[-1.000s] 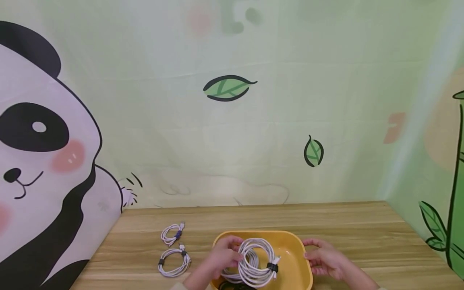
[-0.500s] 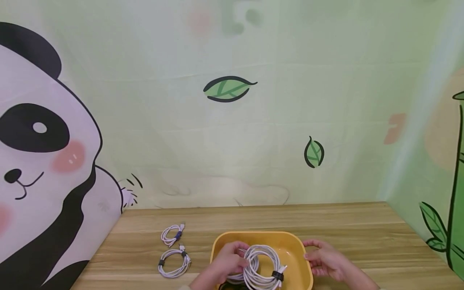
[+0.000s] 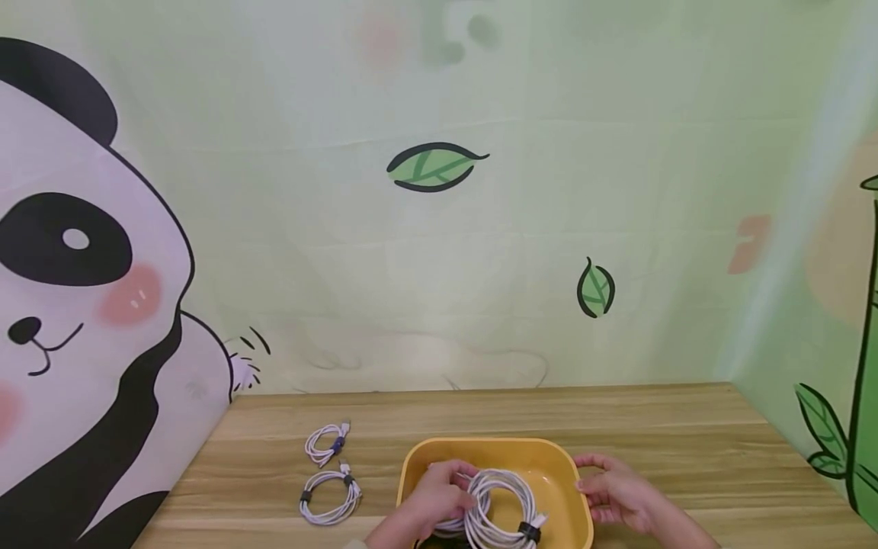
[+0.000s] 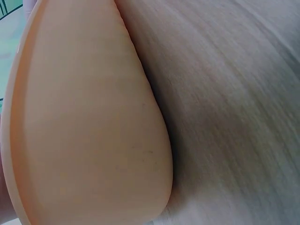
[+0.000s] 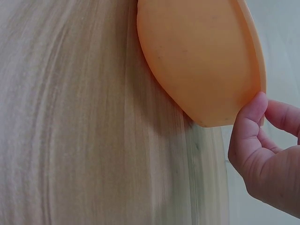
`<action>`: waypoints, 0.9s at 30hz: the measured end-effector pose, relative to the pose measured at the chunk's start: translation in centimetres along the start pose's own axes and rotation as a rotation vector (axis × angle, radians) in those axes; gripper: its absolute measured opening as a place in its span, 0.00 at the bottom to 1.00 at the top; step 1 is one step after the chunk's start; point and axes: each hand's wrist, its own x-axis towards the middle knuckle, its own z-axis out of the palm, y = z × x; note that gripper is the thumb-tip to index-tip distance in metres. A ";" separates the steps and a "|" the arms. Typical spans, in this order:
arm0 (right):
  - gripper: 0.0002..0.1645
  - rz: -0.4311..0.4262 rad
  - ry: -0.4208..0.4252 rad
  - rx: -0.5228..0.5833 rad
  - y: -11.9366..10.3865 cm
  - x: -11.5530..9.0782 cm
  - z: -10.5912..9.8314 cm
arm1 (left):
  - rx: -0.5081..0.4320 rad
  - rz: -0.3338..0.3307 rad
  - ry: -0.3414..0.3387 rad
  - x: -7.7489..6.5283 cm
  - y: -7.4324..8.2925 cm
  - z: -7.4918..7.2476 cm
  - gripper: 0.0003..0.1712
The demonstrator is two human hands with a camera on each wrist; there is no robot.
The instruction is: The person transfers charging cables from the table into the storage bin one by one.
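Observation:
A coiled white cable (image 3: 504, 512) with a black strap is inside the yellow plastic bin (image 3: 559, 503) in the head view. My left hand (image 3: 442, 496) reaches over the bin's left side and grips the coil's left edge between thumb and fingers. Under it, another pale coil and a black cable (image 3: 444, 543) partly show. At the bin's right side my right hand (image 3: 620, 492) holds the rim. The right wrist view shows that hand's thumb (image 5: 253, 110) pressed on the rim of the bin (image 5: 201, 61). From the left wrist, only the bin's outer wall (image 4: 93, 112) shows, the left fingers hidden.
Two smaller white cables lie coiled on the wooden table (image 3: 658, 419) left of the bin: one with a blue strap (image 3: 325, 444), a nearer one with black straps (image 3: 330, 497). A panda-printed backdrop (image 3: 329, 267) stands behind the table.
My left hand has moved right and lower into the bin, taking the coiled white cable with it. The right hand has stayed at the bin's rim.

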 end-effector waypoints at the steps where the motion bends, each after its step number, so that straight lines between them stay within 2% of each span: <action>1: 0.35 -0.001 -0.002 0.000 0.0 0.0 0.0 | 0.008 -0.001 0.000 0.0 0.0 0.0 0.18; 13: 0.36 -0.002 -0.026 0.002 0.1 0.2 -0.3 | 0.080 0.006 0.002 0.0 0.2 0.2 0.17; 27: 0.36 -0.014 -0.009 0.002 0.2 0.1 -0.2 | 0.105 -0.008 -0.050 0.1 0.4 0.0 0.16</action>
